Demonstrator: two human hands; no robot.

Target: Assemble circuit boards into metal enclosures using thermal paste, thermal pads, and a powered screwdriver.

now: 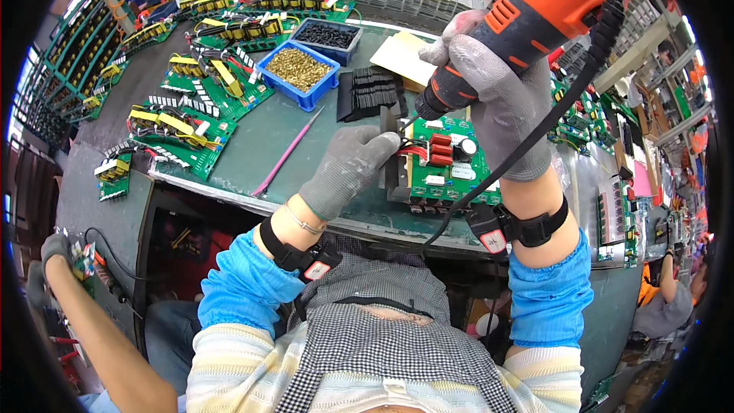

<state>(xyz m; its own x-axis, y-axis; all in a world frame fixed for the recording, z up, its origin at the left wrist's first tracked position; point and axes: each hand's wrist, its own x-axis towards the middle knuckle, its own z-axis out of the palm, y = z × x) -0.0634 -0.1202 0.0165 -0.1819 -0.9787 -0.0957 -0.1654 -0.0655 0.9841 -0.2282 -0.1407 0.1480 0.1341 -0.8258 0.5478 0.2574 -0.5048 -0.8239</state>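
My right hand (pixel 505 84), in a grey glove, grips an orange and black power drill (pixel 527 11), which points down and to the left. The drill's thin bit ends close to the upper left corner of a green circuit board (pixel 419 174); whether it touches anything cannot be made out. My left hand (pixel 350 167), gloved too, pinches a dark flat plate (pixel 389 121) standing along the board's left edge. Red block components (pixel 441 150), a round capacitor (pixel 465 149) and red wires sit on the board. The drill's black cable (pixel 535 134) hangs across my right wrist.
Beyond the board lie black pads (pixel 371 92), yellow paper (pixel 404 60), a blue bin of brass-coloured screws (pixel 300 69) and a bin of black parts (pixel 327 37). A pink pen-like tool (pixel 287 154) rests left, near assembled boards (pixel 174 126). A co-worker's arm (pixel 99 321) shows at lower left.
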